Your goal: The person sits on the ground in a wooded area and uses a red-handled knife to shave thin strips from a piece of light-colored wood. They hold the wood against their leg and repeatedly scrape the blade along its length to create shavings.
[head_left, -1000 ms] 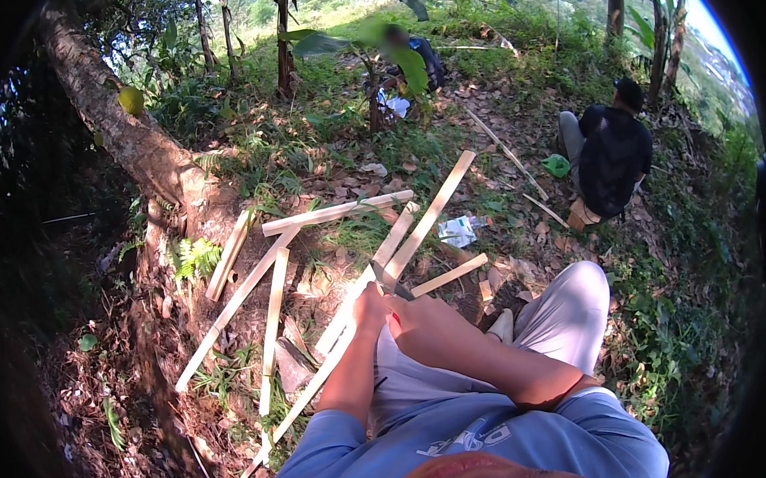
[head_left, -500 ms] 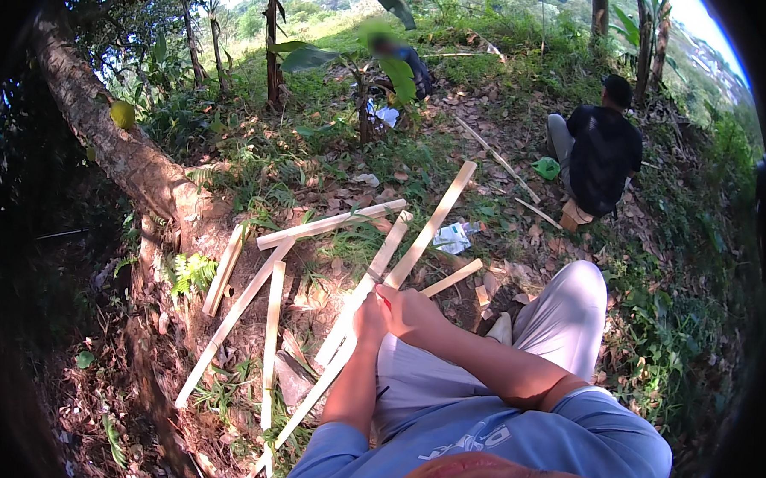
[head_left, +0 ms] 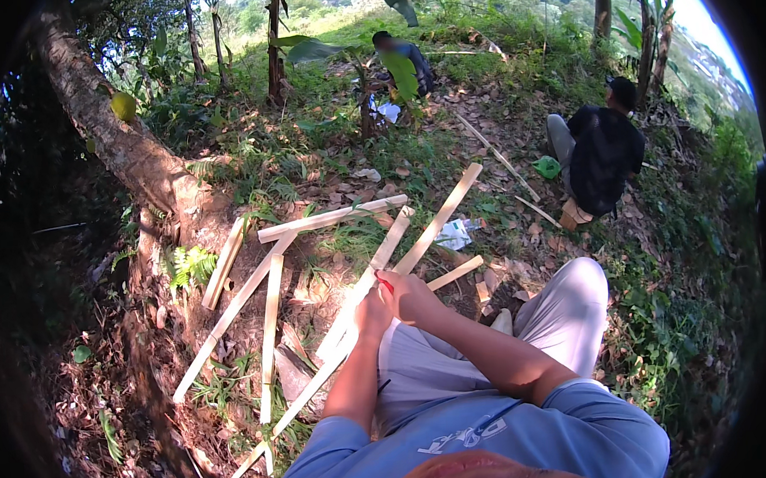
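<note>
A long wooden strip (head_left: 440, 216) slants from the lower left, beneath both hands, toward the upper right above my lap. My left hand (head_left: 372, 315) is closed around it. Against the left hand, my right hand (head_left: 411, 299) is closed too, with a small red object (head_left: 383, 282) at its fingers. Most of that object is hidden, so its kind cannot be made out. Just left of the hands a wider wooden board (head_left: 391, 239) lies at nearly the same slant, partly in bright sun.
Several wooden strips (head_left: 271, 329) lie on leafy ground at left, near a leaning tree trunk (head_left: 141, 173) and a stone (head_left: 293, 375). A short strip (head_left: 457, 272) and a white packet (head_left: 454, 234) lie ahead. Two people sit farther off, one (head_left: 603, 157) at right.
Both hands and the long strip have shifted very slightly, with its far end a little to the right. The grip looks the same, and the red object remains at my right hand.
</note>
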A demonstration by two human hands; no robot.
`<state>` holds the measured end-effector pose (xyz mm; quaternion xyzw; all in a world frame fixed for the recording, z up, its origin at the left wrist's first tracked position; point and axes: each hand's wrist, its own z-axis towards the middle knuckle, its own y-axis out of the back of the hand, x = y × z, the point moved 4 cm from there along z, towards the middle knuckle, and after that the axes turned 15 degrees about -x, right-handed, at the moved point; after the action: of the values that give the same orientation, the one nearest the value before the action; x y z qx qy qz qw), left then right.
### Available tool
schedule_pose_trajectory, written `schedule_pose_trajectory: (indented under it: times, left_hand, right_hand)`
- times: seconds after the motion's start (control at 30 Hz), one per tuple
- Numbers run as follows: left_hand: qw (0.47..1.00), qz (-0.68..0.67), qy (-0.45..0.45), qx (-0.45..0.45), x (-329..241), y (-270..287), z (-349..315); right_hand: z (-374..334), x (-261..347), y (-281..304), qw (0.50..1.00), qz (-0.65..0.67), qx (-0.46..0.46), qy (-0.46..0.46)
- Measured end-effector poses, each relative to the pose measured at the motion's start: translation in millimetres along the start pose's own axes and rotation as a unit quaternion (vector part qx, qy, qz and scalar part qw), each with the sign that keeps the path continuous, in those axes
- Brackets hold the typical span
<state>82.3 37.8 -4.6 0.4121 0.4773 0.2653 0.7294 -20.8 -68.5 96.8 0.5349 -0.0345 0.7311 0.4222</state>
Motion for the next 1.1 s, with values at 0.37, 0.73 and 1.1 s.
schedule_pose_trajectory:
  times: [0.37, 0.73, 1.1]
  left_hand:
    - [0.999, -0.043, -0.005, -0.019, 18, -2, -7]
    - [0.997, -0.080, 0.010, -0.019, 16, 2, -2]
    - [0.999, -0.038, 0.028, 0.015, 33, -27, 11]
  right_hand:
    - [-13, -14, 22, 0.979, 0.146, 0.140, 0.006]
    - [-14, 60, 63, 0.992, 0.021, 0.117, -0.040]
    - [10, 60, 53, 0.996, 0.074, 0.035, -0.033]
